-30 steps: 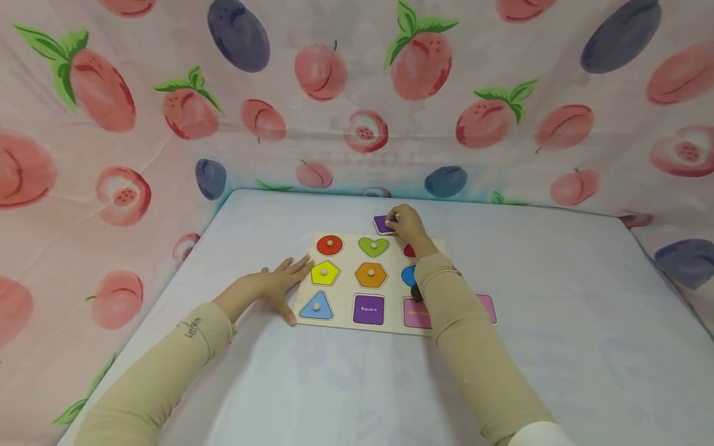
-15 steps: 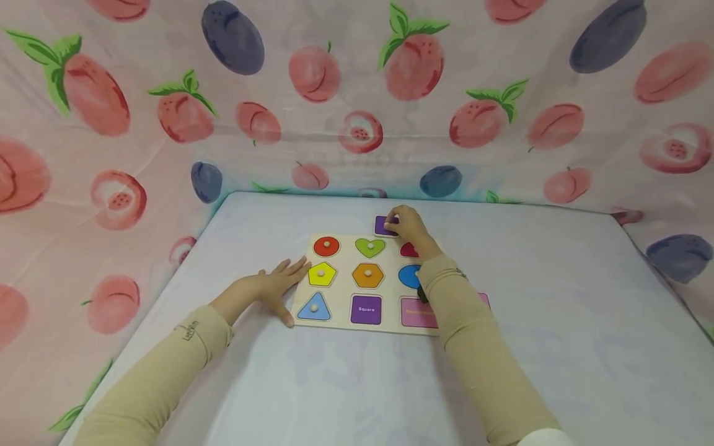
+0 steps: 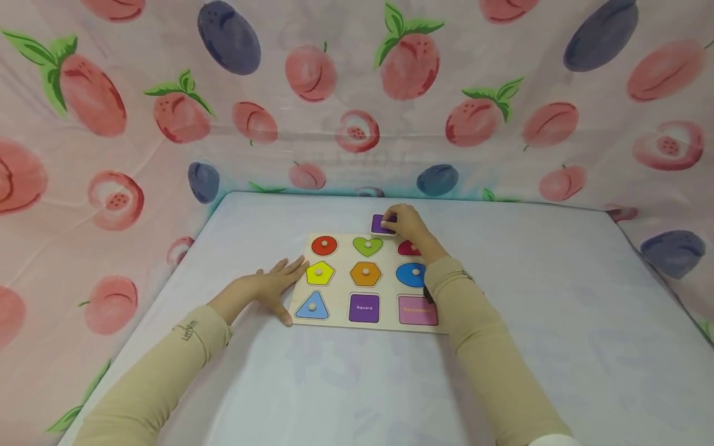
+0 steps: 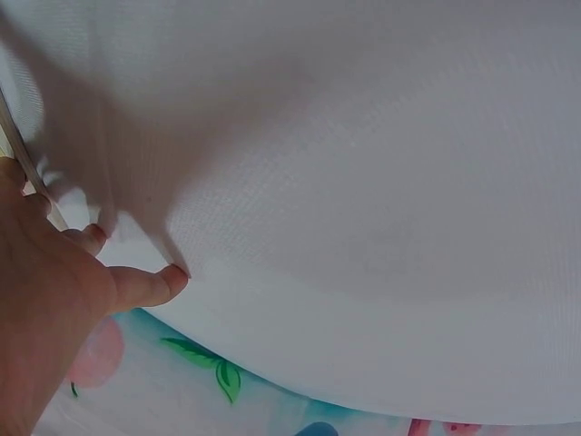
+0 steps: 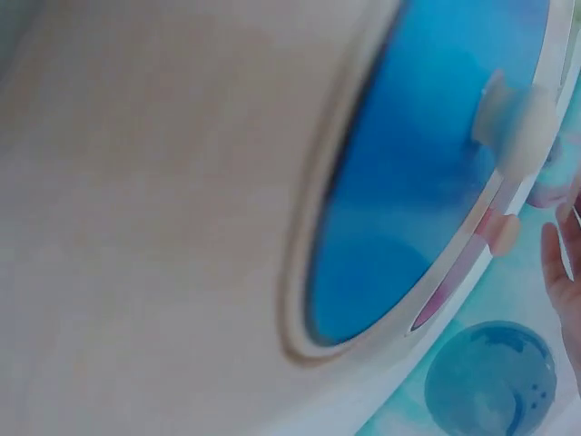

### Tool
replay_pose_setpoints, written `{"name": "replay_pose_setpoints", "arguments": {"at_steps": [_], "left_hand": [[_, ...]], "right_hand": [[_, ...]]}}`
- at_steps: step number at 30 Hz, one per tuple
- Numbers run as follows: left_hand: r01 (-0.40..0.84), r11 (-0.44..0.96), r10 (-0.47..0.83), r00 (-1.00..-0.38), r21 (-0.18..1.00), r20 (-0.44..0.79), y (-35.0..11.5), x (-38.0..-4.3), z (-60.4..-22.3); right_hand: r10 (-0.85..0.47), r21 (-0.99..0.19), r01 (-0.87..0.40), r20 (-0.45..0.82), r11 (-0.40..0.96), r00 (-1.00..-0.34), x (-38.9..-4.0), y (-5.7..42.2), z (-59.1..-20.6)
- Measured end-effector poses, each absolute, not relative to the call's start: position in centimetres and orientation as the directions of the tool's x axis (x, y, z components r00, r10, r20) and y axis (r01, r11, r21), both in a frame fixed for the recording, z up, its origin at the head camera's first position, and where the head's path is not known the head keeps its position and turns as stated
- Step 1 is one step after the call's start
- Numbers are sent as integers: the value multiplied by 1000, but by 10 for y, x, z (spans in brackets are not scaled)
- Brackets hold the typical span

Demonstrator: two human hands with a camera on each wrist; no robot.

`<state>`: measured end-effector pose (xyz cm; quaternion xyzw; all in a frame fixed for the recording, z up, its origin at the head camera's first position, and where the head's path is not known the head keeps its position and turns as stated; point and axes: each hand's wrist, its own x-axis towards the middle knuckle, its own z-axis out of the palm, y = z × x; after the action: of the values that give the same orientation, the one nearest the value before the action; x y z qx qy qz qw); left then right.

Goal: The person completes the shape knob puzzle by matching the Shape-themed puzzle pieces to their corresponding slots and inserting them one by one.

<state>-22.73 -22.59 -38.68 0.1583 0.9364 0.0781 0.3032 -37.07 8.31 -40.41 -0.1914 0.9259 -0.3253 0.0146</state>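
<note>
A wooden shape puzzle board (image 3: 342,257) lies on the white-covered table. Just beyond its far edge, my right hand (image 3: 409,224) pinches a purple square puzzle piece (image 3: 376,223), with thumb and fingertips at the middle of its face. My left hand (image 3: 273,288) has its fingers spread, resting at the board's left edge. In the front row are a bare purple recess (image 3: 364,308) printed "Square" and a bare pink recess (image 3: 418,310), its right end near my sleeve. From the right wrist, the blue oval piece (image 5: 408,154) looms large and my right hand shows at the edge.
Knobbed pieces sit in the board: a red circle (image 3: 324,245), green heart (image 3: 367,246), yellow pentagon (image 3: 320,272), orange hexagon (image 3: 365,273) and light blue triangle (image 3: 312,306). A dark red piece (image 3: 409,247) is partly behind my right forearm. Fruit-patterned cloth (image 3: 312,136) hangs behind the table.
The purple square piece has turned slightly straighter in my right hand, which stays beyond the board. My right forearm has shifted right, hiding the pink piece seen beside the board earlier. My left hand stays put.
</note>
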Motion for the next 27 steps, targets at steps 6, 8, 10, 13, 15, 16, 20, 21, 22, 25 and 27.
{"name": "replay_pose_setpoints", "arguments": {"at_steps": [6,8,10,13,15,16,20,21,22,25,27], "left_hand": [[256,936,348,-764,240,-543,-226,-226,-384],[255,936,349,-764,244,-542,-226,-226,-383],[254,935,351,-764,248,-541,-226,-225,-383],[253,934,353,-763,252,-542,-225,-225,-383],[255,934,353,-762,249,-543,-225,-226,-383],[256,935,352,-762,247,-544,-225,-226,-384],[261,934,354,-764,243,-540,-225,-227,-385],[260,934,355,-764,246,-539,-225,-228,-385],[261,933,357,-764,248,-538,-225,-228,-385],[262,932,359,-763,250,-537,-225,-228,-385],[257,931,359,-763,258,-538,-226,-226,-385]], "right_hand": [[-374,-640,-376,146,671,-916,-367,82,-402],[-374,-649,-379,153,660,-915,-365,81,-401],[-380,-648,-389,162,655,-911,-363,81,-400],[-395,-648,-406,173,645,-902,-360,81,-397],[-404,-646,-418,181,639,-897,-358,82,-395],[-407,-646,-424,186,635,-894,-357,83,-394],[-400,-655,-432,209,620,-892,-353,87,-391],[-398,-659,-433,214,615,-892,-353,88,-390],[-399,-663,-435,218,609,-891,-351,88,-390],[-409,-672,-454,240,585,-881,-347,89,-390],[-421,-662,-473,253,581,-871,-343,88,-391]]}}
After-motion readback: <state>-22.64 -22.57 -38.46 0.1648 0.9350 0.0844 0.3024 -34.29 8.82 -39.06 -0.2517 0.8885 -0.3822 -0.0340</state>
